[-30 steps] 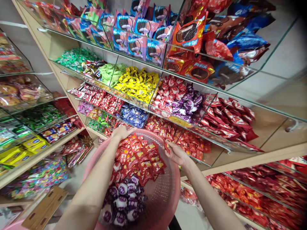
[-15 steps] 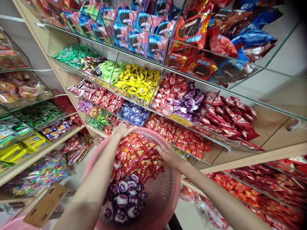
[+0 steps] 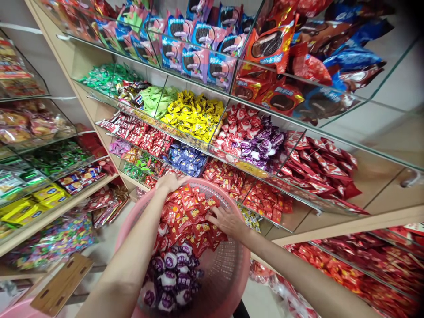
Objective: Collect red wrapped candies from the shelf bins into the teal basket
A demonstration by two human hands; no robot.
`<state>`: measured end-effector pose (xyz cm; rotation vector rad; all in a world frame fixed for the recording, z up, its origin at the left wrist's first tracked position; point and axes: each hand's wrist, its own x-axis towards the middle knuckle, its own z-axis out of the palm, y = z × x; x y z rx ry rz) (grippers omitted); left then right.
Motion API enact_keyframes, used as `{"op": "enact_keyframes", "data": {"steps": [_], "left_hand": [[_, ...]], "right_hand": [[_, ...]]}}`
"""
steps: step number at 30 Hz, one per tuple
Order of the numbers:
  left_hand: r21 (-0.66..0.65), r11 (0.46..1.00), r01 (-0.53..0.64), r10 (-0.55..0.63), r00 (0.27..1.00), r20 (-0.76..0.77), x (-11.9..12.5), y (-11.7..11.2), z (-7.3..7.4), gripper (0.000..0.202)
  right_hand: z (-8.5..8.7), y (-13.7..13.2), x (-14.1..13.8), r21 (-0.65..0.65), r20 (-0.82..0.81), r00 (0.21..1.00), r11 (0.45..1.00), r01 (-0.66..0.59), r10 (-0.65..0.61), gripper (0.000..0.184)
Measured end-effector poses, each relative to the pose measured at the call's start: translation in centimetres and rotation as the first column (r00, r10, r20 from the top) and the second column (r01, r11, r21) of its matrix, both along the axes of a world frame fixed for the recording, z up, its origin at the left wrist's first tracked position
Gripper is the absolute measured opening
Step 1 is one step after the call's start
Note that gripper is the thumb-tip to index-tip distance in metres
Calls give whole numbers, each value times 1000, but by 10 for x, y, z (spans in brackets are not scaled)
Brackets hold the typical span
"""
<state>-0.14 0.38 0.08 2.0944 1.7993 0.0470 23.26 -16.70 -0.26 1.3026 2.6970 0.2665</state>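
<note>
A pink plastic basket [image 3: 239, 269] with a perforated wall is in front of me, tilted toward my view. My left hand [image 3: 169, 182] is closed on its far rim, thumb lying along the edge. Inside, red packets of candy [image 3: 187, 216] with orange fruit prints fill the upper part. Purple-and-white wrapped candies [image 3: 174, 278] lie lower down at the left. My right hand [image 3: 227, 222] reaches over the basket's right side, fingers apart and resting on the red packets; nothing is visibly gripped in it.
Glass-fronted shelves rise ahead, holding yellow candies [image 3: 195, 115], blue packets [image 3: 187, 157] and more red packets [image 3: 268, 199]. A wooden shelf edge [image 3: 351, 221] slopes up at the right. At the lower left are a wooden board [image 3: 61, 285] and a bag of colourful sweets [image 3: 53, 238].
My right hand has moved slightly left, farther over the red packets, and its fingers have spread. My left hand stays on the rim. The view has shifted a little.
</note>
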Motion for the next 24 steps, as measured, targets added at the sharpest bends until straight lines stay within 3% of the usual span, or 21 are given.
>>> {"op": "enact_keyframes", "data": {"steps": [8,14,18,24], "left_hand": [[11,1000,-11,11,1000,16,1,1,-3,89],[12,1000,-14,14,1000,26,1,0,-1,88],[8,1000,-20,20,1000,23,0,0,-2,87],[17,1000,-21,21,1000,18,0,0,-4,86]], "right_hand": [[3,-2,0,-20,-18,1000,1000,21,-21,42],[16,-4,15,-128,-127,992,992,8,-25,64],[18,-3,21,-165,-145,987,985,51,-75,50],[8,-5,14,-213,-135,988,976,44,-74,26]]}}
